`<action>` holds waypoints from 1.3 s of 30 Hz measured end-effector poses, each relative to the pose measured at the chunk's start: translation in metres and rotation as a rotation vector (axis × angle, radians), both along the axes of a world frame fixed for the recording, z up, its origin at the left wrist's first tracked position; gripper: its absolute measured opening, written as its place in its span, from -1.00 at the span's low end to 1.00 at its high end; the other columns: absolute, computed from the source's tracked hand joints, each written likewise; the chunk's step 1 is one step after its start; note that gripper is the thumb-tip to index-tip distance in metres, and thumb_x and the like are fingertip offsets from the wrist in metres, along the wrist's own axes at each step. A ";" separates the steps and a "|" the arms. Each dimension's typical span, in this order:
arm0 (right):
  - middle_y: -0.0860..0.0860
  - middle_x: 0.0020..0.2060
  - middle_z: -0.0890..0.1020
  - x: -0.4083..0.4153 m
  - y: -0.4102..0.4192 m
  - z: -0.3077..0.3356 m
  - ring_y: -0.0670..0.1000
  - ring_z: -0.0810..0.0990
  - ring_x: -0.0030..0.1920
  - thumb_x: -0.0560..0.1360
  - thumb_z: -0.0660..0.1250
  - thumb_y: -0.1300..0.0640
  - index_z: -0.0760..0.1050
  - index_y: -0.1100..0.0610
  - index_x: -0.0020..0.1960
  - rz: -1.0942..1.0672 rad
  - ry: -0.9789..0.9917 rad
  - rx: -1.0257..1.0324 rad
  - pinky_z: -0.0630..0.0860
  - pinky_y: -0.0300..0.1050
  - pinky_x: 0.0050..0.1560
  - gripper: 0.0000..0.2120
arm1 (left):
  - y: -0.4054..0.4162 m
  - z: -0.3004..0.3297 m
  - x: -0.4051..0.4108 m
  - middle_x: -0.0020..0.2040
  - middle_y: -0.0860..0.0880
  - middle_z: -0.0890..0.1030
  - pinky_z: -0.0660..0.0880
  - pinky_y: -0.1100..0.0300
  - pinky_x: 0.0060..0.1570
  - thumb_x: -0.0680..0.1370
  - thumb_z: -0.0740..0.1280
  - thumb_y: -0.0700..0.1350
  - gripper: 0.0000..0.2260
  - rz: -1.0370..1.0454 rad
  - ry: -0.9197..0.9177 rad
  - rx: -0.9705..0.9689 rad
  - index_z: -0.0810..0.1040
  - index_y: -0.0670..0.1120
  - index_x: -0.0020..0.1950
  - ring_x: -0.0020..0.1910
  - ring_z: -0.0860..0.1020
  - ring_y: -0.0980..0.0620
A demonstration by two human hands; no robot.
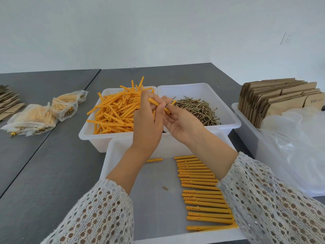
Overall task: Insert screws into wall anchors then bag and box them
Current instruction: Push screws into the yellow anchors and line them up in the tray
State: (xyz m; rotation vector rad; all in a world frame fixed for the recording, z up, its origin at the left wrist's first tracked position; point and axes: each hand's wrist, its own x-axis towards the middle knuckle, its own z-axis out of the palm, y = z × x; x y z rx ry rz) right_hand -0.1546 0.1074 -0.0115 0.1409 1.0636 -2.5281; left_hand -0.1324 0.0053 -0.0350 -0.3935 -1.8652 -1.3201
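My left hand (146,120) grips an orange wall anchor (154,102) above the bins. My right hand (177,118) pinches a screw (168,105) at the anchor's end; how far the screw sits in the anchor is hidden by my fingers. Behind the hands, a white bin (91,136) holds a heap of loose orange anchors (114,113). Another white bin (230,120) to its right holds brass screws (198,110). In front, a shallow white tray (112,155) carries a row of several anchors (202,191) lying side by side.
Several filled clear bags (44,113) lie on the grey table (44,173) at the left, with flat cardboard (8,104) beyond them. A white bin at the right holds folded cardboard boxes (281,97) and clear plastic bags (299,147). One anchor (154,160) lies alone in the tray.
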 end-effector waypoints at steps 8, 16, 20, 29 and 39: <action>0.15 -0.09 0.65 -0.008 0.010 0.003 0.05 0.55 -0.03 0.64 0.20 0.25 0.52 0.30 0.00 -0.019 0.090 -0.099 0.55 -0.25 -0.10 -0.84 | -0.004 -0.006 -0.006 0.20 0.05 0.65 0.41 0.38 0.23 0.61 0.32 -0.21 -0.95 0.000 -0.073 -0.151 0.49 -0.08 0.00 0.27 0.53 0.27; 0.06 -0.26 0.58 -0.007 0.006 0.004 -0.03 0.52 -0.29 0.68 0.15 0.17 0.54 0.23 -0.01 0.021 0.273 0.213 0.52 -0.19 -0.23 -0.77 | -0.005 -0.004 -0.005 0.31 -0.05 0.52 0.42 0.18 0.27 0.69 0.06 0.00 -0.70 -0.070 -0.192 -0.111 0.42 -0.14 0.28 0.29 0.48 0.11; 0.06 -0.24 0.56 -0.005 0.021 0.014 -0.04 0.45 -0.39 0.66 0.19 0.17 0.55 0.29 -0.02 0.025 0.602 0.613 0.43 -0.19 -0.34 -0.76 | -0.015 -0.001 -0.008 0.09 -0.03 0.56 0.40 0.35 0.08 0.70 0.05 -0.01 -0.70 0.057 -0.156 0.090 0.46 -0.18 0.18 0.05 0.50 0.20; 0.02 -0.37 0.51 0.024 0.020 0.006 -0.07 0.36 -0.51 0.63 0.26 0.13 0.58 0.25 -0.03 0.931 0.914 1.108 0.38 -0.18 -0.43 -0.79 | -0.041 -0.004 -0.023 -0.02 0.10 0.58 0.43 0.16 -0.12 0.69 0.05 -0.09 -0.77 0.270 -0.387 0.450 0.49 -0.02 0.00 -0.08 0.58 0.12; 0.04 -0.32 0.49 0.061 -0.016 -0.036 0.10 0.49 -0.20 0.59 0.31 0.06 0.52 0.21 -0.09 0.855 1.405 1.790 0.37 -0.11 -0.30 -0.78 | -0.038 -0.007 -0.023 -0.14 0.03 0.62 0.40 0.29 -0.25 0.66 0.08 -0.17 -0.71 0.247 -0.359 0.248 0.51 0.01 -0.16 -0.20 0.59 0.08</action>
